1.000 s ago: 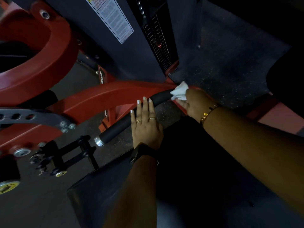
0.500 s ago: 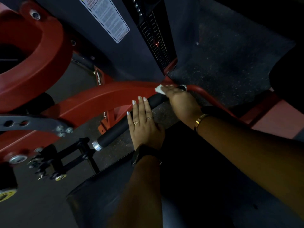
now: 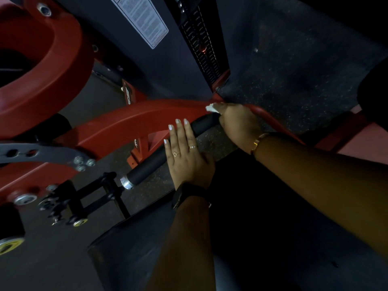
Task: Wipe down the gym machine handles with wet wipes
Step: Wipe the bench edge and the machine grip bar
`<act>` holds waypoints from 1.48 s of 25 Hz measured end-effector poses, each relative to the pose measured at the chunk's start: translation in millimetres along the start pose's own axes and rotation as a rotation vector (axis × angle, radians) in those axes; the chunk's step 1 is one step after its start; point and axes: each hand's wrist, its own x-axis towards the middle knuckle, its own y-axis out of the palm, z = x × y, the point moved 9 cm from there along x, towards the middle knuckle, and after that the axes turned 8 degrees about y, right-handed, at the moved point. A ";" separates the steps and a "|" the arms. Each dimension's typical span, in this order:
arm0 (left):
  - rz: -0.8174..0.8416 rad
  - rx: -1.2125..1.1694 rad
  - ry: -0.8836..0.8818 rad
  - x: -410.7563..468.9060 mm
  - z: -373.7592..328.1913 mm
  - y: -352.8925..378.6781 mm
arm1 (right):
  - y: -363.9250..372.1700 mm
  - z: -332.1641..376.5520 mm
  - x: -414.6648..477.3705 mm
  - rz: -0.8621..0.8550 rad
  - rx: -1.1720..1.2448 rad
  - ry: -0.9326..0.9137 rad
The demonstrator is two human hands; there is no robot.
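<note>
Your right grip [image 3: 239, 124] is curled round the far end of the black handle [image 3: 151, 164], where it meets the red frame [image 3: 130, 122]. The wet wipe [image 3: 212, 107] is pinched beneath its fingers, and only a white corner shows, poking out just beyond the knuckles.

Your left grip [image 3: 186, 158] lies spread flat across the middle of the handle, fingers straight and close together, just beside the right grip on the side toward the silver end cap [image 3: 127, 182]. It holds nothing.

You look to be mid-wipe on this handle, with the wipe at the frame end of its run. As I judge it, the next move is to draw the wipe along the handle toward the end cap, wrapped round the bar so that the underside gets covered too. Your left grip sits squarely in that path, so it would need to lift off or slide ahead of the right one.

As for containers, no wipe pack or bin shows near either grip, so I cannot tell where a fresh wipe would come from.
</note>
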 end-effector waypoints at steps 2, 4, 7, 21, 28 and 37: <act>-0.008 0.015 0.019 -2.0 1.2 0.3 | 0.8 30.7 -8.7 0.024 0.127 -0.096; -0.022 0.034 0.041 -0.5 -6.2 2.5 | 1.0 46.4 -39.6 -0.053 0.172 -0.234; -0.059 -0.008 -0.144 10.9 -18.9 0.4 | -3.8 5.0 -24.5 -0.055 0.159 -0.077; -0.080 -0.007 -0.186 15.8 -26.7 11.6 | 7.8 -33.2 24.7 0.112 0.272 0.189; -0.108 -0.025 -0.197 16.5 -26.5 9.0 | -2.1 -26.7 -26.1 0.052 0.341 0.024; -0.133 -0.003 -0.211 14.6 -23.9 9.5 | -4.6 4.8 -39.2 0.024 0.292 -0.104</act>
